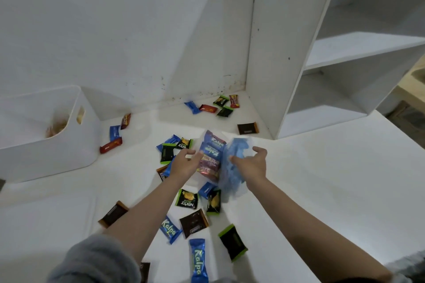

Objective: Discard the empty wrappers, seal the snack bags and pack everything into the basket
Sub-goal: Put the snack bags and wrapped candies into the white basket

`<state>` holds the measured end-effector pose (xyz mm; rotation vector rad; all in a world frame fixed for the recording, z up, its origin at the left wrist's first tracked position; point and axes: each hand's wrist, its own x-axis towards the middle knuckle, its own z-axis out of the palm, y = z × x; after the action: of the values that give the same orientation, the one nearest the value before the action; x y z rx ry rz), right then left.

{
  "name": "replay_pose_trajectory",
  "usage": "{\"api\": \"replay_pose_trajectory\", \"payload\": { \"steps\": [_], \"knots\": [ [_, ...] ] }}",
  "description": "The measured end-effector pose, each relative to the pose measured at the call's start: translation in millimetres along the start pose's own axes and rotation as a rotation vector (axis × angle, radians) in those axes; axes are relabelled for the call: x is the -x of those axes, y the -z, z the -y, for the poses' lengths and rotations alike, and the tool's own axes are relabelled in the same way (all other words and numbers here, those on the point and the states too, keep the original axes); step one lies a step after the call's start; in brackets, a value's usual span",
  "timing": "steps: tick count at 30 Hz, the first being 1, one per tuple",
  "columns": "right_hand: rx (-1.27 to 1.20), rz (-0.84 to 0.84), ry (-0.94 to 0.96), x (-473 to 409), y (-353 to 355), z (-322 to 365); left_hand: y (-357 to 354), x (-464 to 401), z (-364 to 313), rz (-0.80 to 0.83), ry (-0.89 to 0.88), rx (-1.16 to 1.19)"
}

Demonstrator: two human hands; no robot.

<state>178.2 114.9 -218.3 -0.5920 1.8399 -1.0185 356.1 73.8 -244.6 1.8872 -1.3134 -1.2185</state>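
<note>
Nearest me, a blue Kalpa bar (198,259) lies on the white table (322,179), with a green-edged black packet (233,242) just to its right and a brown packet (194,223) beyond them. A second Kalpa bar (170,230) sits beside my left forearm. Farther out, a Nextar packet (186,199) lies just below the bag I am holding. My left hand (184,163) pinches the left edge of a clear snack bag (210,156) stuffed with Kalpa and red bars, fingers curled on the plastic. My right hand (250,163) grips the blurred blue part of the bag (236,156), fingers half curled around it. To the far left stands the white basket (46,151), with something pale orange inside that I cannot make out. More wrapped snacks (220,104) lie scattered by the wall, beside the white shelf unit (287,64).
</note>
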Motion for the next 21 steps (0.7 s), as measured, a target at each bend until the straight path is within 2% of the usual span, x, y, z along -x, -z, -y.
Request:
{"api": "replay_pose_trajectory", "payload": {
  "steps": [5,9,11,14,15,19,21],
  "knots": [
    [-0.071,0.159,0.030,-5,-37,21,0,-13,-5,0.056,0.133,0.134],
    [-0.051,0.134,-0.054,-20,-49,18,5,-24,-3,0.030,0.116,0.091],
    [0.148,0.128,0.013,-28,-47,12,8,-29,-2,-0.003,0.084,0.041],
    [0.646,0.028,0.280,-35,-46,2,8,-36,2,-0.038,0.048,-0.027],
    [0.723,-0.015,0.284,-37,-46,-1,9,-38,2,-0.039,0.044,-0.044],
    [0.618,-0.069,-0.070,-47,-40,-5,11,-42,3,-0.009,0.058,-0.077],
    [0.551,-0.034,-0.060,-51,-39,-9,12,-41,2,0.012,0.067,-0.095]
  ]
}}
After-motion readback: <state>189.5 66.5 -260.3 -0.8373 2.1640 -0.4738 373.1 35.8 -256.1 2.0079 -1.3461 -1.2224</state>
